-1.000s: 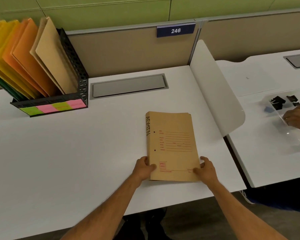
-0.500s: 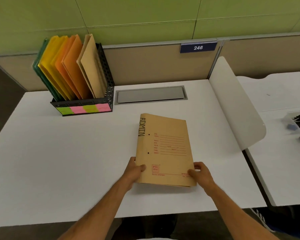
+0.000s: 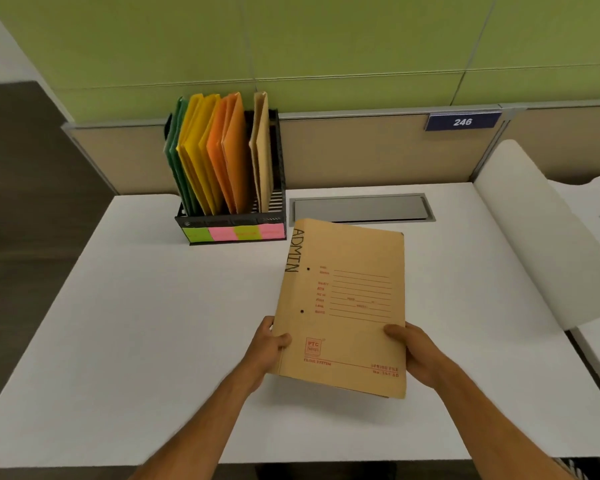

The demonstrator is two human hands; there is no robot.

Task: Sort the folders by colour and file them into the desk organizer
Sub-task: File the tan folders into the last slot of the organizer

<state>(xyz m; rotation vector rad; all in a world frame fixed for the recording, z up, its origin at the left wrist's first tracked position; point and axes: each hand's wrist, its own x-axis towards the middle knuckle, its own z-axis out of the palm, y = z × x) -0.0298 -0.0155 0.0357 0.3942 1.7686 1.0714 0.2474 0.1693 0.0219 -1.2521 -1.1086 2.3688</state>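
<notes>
Black desk organizer point(image 3: 231, 223) holding green, yellow, orange and tan folders upright, left hand point(image 3: 269, 348) and right hand point(image 3: 414, 353) each pinching brown ADMIN folder point(image 3: 347, 306) above white desk point(image 3: 136, 323)

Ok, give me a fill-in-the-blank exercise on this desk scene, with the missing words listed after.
1. The brown folder held by the left hand and right hand has ____ handwritten along its spine edge.
2. The blue plate on the partition reads ____.
3. In the black organizer, the folders furthest left are ____.
4. Next to the yellow folders stand the ____ ones.

Missing words: ADMIN; 246; green; orange
</notes>
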